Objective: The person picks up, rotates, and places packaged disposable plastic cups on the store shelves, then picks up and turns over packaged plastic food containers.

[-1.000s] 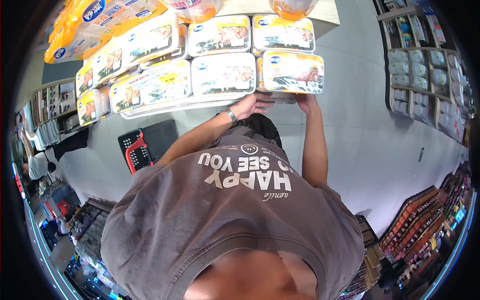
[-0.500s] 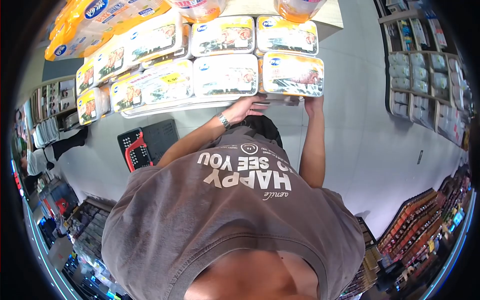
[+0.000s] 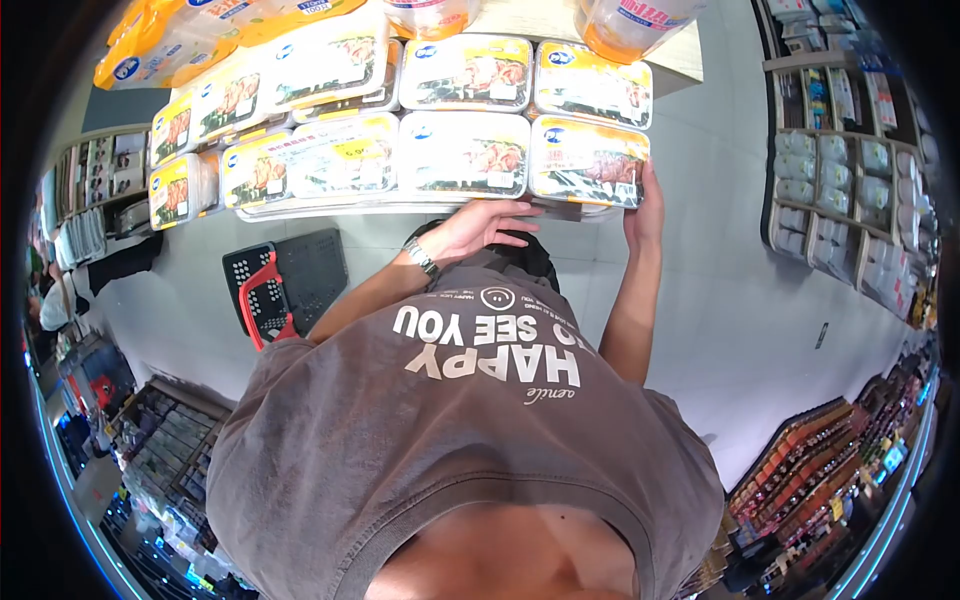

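Clear-lidded food packages with yellow and white labels stand in two stacked rows along the front of a display table [image 3: 678, 50]. My right hand [image 3: 646, 212] touches the right end of the front-right package [image 3: 588, 162], its visible fingers extended along the edge and part of the hand hidden. Below the neighbouring package [image 3: 464, 153], my left hand [image 3: 478, 228] is held with fingers spread and nothing in it. A metal watch [image 3: 422, 257] is on the left wrist.
Orange-and-white bagged packs [image 3: 180, 45] lie at the back left, and two tubs [image 3: 637, 25] [image 3: 430, 18] stand behind the rows. A black basket with a red handle [image 3: 285, 282] is on the floor at left. Stocked shelves [image 3: 845, 165] stand at right.
My right hand has moved up from beneath the front edge to the package's right end. My left hand is slightly lower, fingers spread. The view has shifted, with the packages a little farther right.
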`<action>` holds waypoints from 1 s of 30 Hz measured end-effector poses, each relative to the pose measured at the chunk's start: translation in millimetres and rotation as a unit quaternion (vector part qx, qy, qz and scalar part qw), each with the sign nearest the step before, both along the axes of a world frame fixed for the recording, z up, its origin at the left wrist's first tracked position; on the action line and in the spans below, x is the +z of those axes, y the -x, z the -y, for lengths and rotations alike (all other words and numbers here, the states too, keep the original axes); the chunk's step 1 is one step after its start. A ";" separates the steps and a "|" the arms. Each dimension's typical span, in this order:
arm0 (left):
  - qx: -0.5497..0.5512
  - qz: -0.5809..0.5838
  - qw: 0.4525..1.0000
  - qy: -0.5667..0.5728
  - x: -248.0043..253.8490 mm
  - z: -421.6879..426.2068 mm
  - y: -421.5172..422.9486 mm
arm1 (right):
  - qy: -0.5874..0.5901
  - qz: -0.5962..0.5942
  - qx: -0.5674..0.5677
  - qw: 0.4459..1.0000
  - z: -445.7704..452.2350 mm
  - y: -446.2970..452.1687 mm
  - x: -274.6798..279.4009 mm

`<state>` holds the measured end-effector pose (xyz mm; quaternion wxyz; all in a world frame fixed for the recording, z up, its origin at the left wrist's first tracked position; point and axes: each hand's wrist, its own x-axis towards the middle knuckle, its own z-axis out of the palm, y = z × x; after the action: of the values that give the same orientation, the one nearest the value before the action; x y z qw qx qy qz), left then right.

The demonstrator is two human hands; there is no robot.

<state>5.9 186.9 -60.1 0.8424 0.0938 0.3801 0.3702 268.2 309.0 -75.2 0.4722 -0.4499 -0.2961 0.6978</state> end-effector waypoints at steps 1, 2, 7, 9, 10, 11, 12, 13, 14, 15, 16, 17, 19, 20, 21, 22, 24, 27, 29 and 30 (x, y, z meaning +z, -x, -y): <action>-0.002 -0.001 1.000 -0.001 0.5 0.4 0.1 | -0.001 0.003 0.003 1.000 -0.6 0.2 0.0; -0.005 -0.001 1.000 -0.003 1.2 1.2 0.4 | -0.002 0.005 0.006 1.000 -0.7 0.1 -0.5; -0.046 -0.019 0.998 -0.049 15.3 1.6 -1.8 | 0.007 0.014 0.013 1.000 0.3 -4.2 -1.5; -0.048 -0.040 0.996 -0.071 28.8 2.4 -5.0 | 0.011 0.030 0.017 0.999 0.6 -9.3 -6.9; -0.051 -0.046 0.995 -0.076 27.0 3.3 -7.1 | 0.013 0.040 0.015 0.999 1.5 -8.3 -3.6; -0.055 -0.052 0.994 -0.080 23.9 4.5 -9.4 | 0.015 0.051 0.013 0.999 3.0 -6.7 0.7; -0.059 -0.058 0.993 -0.085 22.2 5.3 -11.6 | 0.016 0.060 0.011 0.998 4.2 -5.9 4.2; -0.064 -0.060 0.992 -0.087 23.4 5.1 -13.8 | 0.013 0.068 0.013 0.997 4.9 -6.5 5.6; -0.069 -0.061 0.992 -0.090 25.0 4.6 -16.4 | 0.010 0.076 0.014 0.997 5.6 -7.1 6.5; -0.074 -0.063 0.991 -0.092 27.0 3.7 -18.9 | 0.007 0.084 0.016 0.996 6.4 -7.9 7.5; -0.079 -0.063 0.990 -0.100 29.0 1.8 -20.8 | 0.005 0.090 0.015 0.996 7.2 -8.7 10.3; -0.084 -0.063 0.989 -0.107 31.2 -0.4 -22.4 | 0.004 0.096 0.015 0.995 8.8 -9.3 14.6; -0.093 -0.072 0.987 -0.113 35.4 -2.4 -26.1 | -0.008 0.105 0.017 0.994 15.4 -12.8 17.1; -0.095 -0.081 0.986 -0.112 37.4 -2.9 -28.3 | -0.021 0.108 0.020 0.994 19.1 -17.2 16.9; -0.098 -0.091 0.985 -0.111 38.4 -3.4 -29.7 | -0.033 0.110 0.023 0.993 22.4 -21.3 17.0; -0.109 -0.108 0.981 -0.120 38.4 -4.0 -30.7 | -0.035 0.092 0.018 0.995 26.1 -26.7 17.8; -0.130 -0.137 0.972 -0.138 39.1 -1.1 -36.3 | -0.035 0.058 0.006 0.998 38.7 -43.4 23.0; -0.137 -0.166 0.950 -0.225 42.0 6.6 -44.4 | -0.058 -0.026 -0.030 0.998 55.6 -60.0 32.1; -0.170 -0.213 0.935 -0.226 59.6 7.9 -39.3 | -0.063 -0.036 -0.033 0.997 64.4 -65.5 35.5; -0.191 -0.232 0.928 -0.220 68.8 7.6 -35.2 | -0.060 -0.059 -0.045 0.995 68.3 -64.6 38.6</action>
<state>41.2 179.3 8.7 0.7438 0.4303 0.4489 0.2449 332.8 240.8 -36.6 0.5455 -0.3921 -0.2886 0.6822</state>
